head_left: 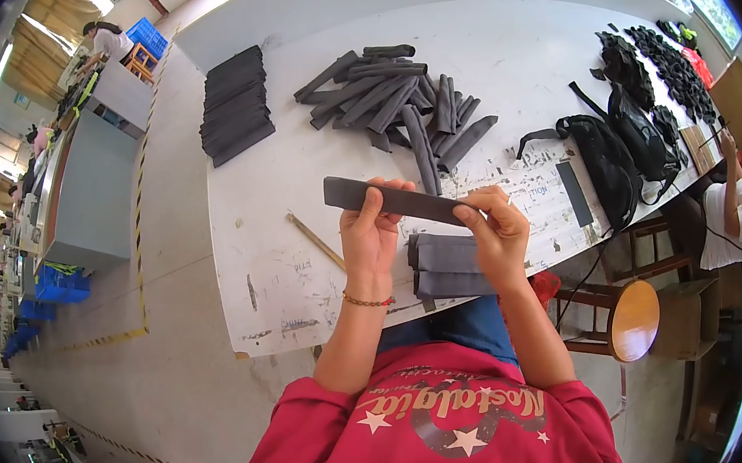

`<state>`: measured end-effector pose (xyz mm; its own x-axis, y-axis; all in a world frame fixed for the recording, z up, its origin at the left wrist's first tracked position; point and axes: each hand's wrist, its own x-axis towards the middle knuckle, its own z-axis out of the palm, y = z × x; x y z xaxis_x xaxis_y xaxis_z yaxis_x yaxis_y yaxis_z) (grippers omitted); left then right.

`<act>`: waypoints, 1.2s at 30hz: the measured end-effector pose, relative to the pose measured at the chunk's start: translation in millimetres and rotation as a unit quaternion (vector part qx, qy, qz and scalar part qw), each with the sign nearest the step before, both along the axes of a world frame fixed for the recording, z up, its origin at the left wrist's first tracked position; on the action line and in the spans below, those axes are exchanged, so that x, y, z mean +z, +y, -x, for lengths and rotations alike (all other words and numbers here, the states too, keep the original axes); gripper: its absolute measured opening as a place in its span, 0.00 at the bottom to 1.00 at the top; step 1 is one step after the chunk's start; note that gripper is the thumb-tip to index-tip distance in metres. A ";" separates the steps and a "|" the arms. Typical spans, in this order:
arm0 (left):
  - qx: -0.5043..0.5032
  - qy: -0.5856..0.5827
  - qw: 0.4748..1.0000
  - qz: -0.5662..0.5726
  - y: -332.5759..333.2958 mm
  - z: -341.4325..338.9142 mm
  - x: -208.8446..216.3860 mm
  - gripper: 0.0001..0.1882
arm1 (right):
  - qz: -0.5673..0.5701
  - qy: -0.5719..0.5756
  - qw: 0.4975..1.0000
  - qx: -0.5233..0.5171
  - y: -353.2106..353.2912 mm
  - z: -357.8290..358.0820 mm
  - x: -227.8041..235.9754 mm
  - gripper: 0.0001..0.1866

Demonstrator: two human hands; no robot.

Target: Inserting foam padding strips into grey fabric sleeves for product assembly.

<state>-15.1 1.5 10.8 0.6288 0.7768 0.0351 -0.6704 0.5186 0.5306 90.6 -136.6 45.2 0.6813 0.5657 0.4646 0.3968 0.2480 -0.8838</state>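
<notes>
Between my two hands a flat black fabric strip (418,201) is held up over the front of the white table (305,293). My left hand (372,227) pinches it near its left end, thumb on top. My right hand (499,229) grips the right end between thumb and fingers. Just below the strip lies a short stack of folded dark grey fabric pieces (449,264), partly hidden by my right hand. Farther back is a loose heap of rolled dark fabric pieces (383,90). A neat stack of black strips (235,106) lies at the far left.
A wooden stick (316,242) lies left of my left hand. Black bags (604,166) and small black pieces (675,73) cover the table's right side. A round wooden stool (632,322) stands at right, near another person (736,220). Another person (109,42) works far left.
</notes>
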 end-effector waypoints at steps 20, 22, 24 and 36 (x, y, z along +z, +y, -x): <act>0.016 0.050 0.996 -0.078 -1.5 3.5 -1.0 0.10 | 0.205 -0.052 0.969 0.126 -6.6 -21.2 14.2 0.06; 0.006 0.044 0.998 -0.053 -5.1 0.1 2.3 0.10 | 0.209 -0.089 0.967 0.114 -6.6 -25.5 16.4 0.04; -0.002 0.052 0.998 -0.027 -7.3 -3.7 9.9 0.10 | 0.216 -0.122 0.963 0.100 -6.2 -32.2 17.8 0.03; -0.024 0.350 0.912 -0.210 -50.6 19.2 -26.3 0.08 | 0.370 0.003 0.922 0.118 -84.8 -62.2 -11.4 0.06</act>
<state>-34.3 -49.1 -15.5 0.6445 0.7580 -0.0999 -0.0722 0.1904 0.9791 152.7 -221.4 33.8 0.5001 0.8589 -0.1109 0.4030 -0.3442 -0.8480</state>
